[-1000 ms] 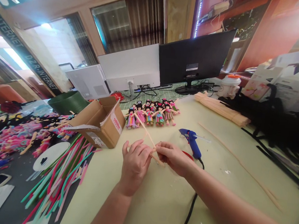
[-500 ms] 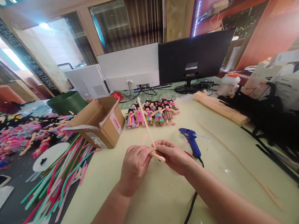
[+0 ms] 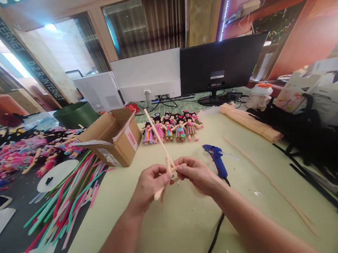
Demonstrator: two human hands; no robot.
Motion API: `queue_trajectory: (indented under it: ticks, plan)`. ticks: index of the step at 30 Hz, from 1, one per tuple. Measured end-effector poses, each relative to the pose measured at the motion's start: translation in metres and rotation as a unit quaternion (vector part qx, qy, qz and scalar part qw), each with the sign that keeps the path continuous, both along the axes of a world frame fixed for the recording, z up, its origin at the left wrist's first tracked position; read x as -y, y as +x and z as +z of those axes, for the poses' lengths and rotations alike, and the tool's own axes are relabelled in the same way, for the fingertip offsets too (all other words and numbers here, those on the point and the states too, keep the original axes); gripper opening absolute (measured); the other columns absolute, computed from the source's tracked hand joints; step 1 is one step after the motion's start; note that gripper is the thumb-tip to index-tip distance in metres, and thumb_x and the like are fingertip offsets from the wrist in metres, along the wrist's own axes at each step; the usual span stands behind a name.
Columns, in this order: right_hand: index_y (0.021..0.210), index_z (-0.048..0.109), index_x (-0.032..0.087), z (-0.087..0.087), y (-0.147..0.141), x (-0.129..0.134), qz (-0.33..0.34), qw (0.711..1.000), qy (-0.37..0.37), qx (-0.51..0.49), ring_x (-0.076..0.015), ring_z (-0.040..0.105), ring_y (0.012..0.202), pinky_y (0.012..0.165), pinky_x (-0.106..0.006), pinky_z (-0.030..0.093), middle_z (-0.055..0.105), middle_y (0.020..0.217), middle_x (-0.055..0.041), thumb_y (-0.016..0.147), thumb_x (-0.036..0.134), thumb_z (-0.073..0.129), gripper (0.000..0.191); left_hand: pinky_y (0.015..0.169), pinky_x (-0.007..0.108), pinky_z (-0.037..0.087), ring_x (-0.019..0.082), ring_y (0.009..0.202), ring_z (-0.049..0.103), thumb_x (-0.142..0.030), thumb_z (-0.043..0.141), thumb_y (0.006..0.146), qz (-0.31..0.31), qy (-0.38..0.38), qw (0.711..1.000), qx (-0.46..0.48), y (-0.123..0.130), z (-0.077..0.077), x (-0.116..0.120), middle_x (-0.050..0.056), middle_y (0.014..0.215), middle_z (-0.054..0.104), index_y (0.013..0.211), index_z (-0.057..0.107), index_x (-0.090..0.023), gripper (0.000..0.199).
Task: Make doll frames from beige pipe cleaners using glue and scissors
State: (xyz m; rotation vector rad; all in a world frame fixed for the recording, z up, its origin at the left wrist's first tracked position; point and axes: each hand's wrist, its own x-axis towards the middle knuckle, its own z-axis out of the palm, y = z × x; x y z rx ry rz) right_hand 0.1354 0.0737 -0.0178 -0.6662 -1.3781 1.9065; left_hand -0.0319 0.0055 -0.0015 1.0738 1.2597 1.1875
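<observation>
Head view, both hands at mid-frame above the table (image 3: 183, 237). Left hand (image 3: 153, 183) closed in a pinch, thumb over the peach stem (image 3: 157, 134); right hand (image 3: 195, 174) also pinching it, fingertips just beside the left thumb. Stem bent and crossed on itself between the two hands; long straight end slants toward the upper left, overlapping the dolls in the frame; a thick rounded end juts down below the left thumb. Exact route of the crossing hidden by fingers.

Dolls (image 3: 168, 129) grouped at upper centre, dark hair, bright dresses. Glue gun (image 3: 219, 161), blue, lying right of the right hand, apart from it; black cord (image 3: 214, 241) runs to the bottom edge. Loose peach stem (image 3: 272, 183) stretched across the right side. Peach bundle (image 3: 248, 122) upper right, black stems (image 3: 316, 142) beside it at the right edge. Open box (image 3: 128, 148) left of centre. Coloured stems (image 3: 63, 206) heaped lower left, near a white disc (image 3: 56, 177). White monitor (image 3: 146, 76) and black monitor (image 3: 220, 68) along the top.
</observation>
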Motion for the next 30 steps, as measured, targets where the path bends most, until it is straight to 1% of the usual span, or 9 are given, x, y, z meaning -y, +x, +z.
queue_trajectory:
  ticks: [6, 13, 17, 20, 22, 25, 26, 27, 30]
  plan:
    - [0.083, 0.067, 0.015, 0.002, 0.0, 0.002, -0.025, 1.0, 0.015, 0.012, -0.0098, 0.049, 0.059, 0.058, -0.024, 0.038, 0.058, 0.065, 0.0008, 0.073, 0.035, 0.071, 0.022, 0.067, 0.03, 0.05, 0.015, 0.063, 0.062, -0.034, 0.073, 0.07, -0.009, -0.062, 0.988, 0.142, 0.002, -0.003, 0.0, 0.005, 0.072, 0.064, 0.08, 0.065, -0.012, 0.026]
    - [0.081, 0.066, 0.016, 0.007, -0.003, 0.004, -0.066, 0.994, 0.066, 0.047, -0.0108, 0.048, 0.057, 0.058, -0.025, 0.039, 0.057, 0.063, 0.0013, 0.073, 0.037, 0.068, 0.022, 0.05, 0.022, 0.041, 0.012, 0.055, 0.058, -0.031, 0.069, 0.073, -0.035, -0.112, 0.957, 0.267, 0.008, -0.002, 0.0, 0.003, 0.066, 0.06, 0.086, 0.062, -0.012, 0.024]
    - [0.076, 0.064, 0.017, 0.006, -0.005, 0.004, -0.096, 0.985, 0.114, 0.088, -0.011, 0.046, 0.055, 0.055, -0.026, 0.039, 0.054, 0.061, 0.0016, 0.074, 0.037, 0.064, 0.021, 0.046, 0.02, 0.039, 0.011, 0.054, 0.057, -0.029, 0.068, 0.075, -0.065, -0.128, 0.94, 0.31, 0.011, -0.002, 0.001, 0.002, 0.065, 0.058, 0.084, 0.06, -0.013, 0.02]
    - [0.072, 0.062, 0.018, 0.006, -0.006, 0.003, -0.127, 0.978, 0.122, 0.109, -0.0105, 0.044, 0.053, 0.053, -0.025, 0.037, 0.051, 0.058, 0.0028, 0.076, 0.036, 0.061, 0.019, 0.051, 0.023, 0.044, 0.014, 0.063, 0.061, -0.034, 0.063, 0.078, -0.069, -0.14, 0.942, 0.298, 0.011, -0.004, -0.002, 0.005, 0.073, 0.061, 0.089, 0.06, -0.013, 0.024]
    - [0.071, 0.061, 0.018, 0.006, -0.006, 0.002, -0.149, 0.975, 0.117, 0.118, -0.01, 0.042, 0.051, 0.05, -0.024, 0.034, 0.048, 0.054, 0.004, 0.076, 0.036, 0.059, 0.019, 0.06, 0.028, 0.049, 0.019, 0.076, 0.064, -0.037, 0.058, 0.082, -0.026, -0.118, 0.96, 0.252, 0.007, -0.007, -0.004, 0.009, 0.089, 0.065, 0.097, 0.059, -0.016, 0.027]
    - [0.071, 0.06, 0.018, 0.006, -0.005, -0.002, -0.186, 0.968, 0.088, 0.146, -0.0097, 0.04, 0.048, 0.047, -0.024, 0.031, 0.045, 0.05, 0.0052, 0.076, 0.036, 0.059, 0.019, 0.082, 0.035, 0.048, 0.022, 0.1, 0.061, -0.029, 0.049, 0.086, 0.117, 0.028, 0.991, 0.055, -0.003, -0.01, -0.006, 0.009, 0.111, 0.062, 0.106, 0.056, -0.021, 0.023]
    - [0.071, 0.06, 0.018, 0.005, -0.005, -0.003, -0.195, 0.966, 0.073, 0.155, -0.0096, 0.04, 0.047, 0.046, -0.023, 0.03, 0.045, 0.049, 0.0054, 0.076, 0.036, 0.058, 0.019, 0.09, 0.036, 0.045, 0.021, 0.106, 0.057, -0.024, 0.047, 0.086, 0.153, 0.099, 0.982, -0.049, -0.007, -0.009, -0.006, 0.008, 0.115, 0.06, 0.108, 0.057, -0.022, 0.024]
    - [0.071, 0.06, 0.018, 0.004, -0.004, -0.004, -0.201, 0.965, 0.058, 0.16, -0.0095, 0.04, 0.046, 0.045, -0.023, 0.03, 0.044, 0.048, 0.0055, 0.076, 0.036, 0.058, 0.019, 0.096, 0.037, 0.041, 0.021, 0.111, 0.054, -0.018, 0.044, 0.086, 0.167, 0.168, 0.959, -0.156, -0.01, -0.009, -0.004, 0.008, 0.117, 0.059, 0.109, 0.057, -0.022, 0.027]
    - [0.071, 0.059, 0.018, 0.0, -0.001, -0.009, -0.212, 0.965, 0.02, 0.154, -0.0085, 0.039, 0.043, 0.042, -0.023, 0.028, 0.045, 0.048, 0.0059, 0.076, 0.039, 0.057, 0.021, 0.105, 0.041, 0.032, 0.021, 0.121, 0.045, -0.005, 0.04, 0.082, 0.103, 0.328, 0.85, -0.399, -0.015, -0.003, 0.001, 0.009, 0.124, 0.053, 0.117, 0.056, -0.022, 0.042]
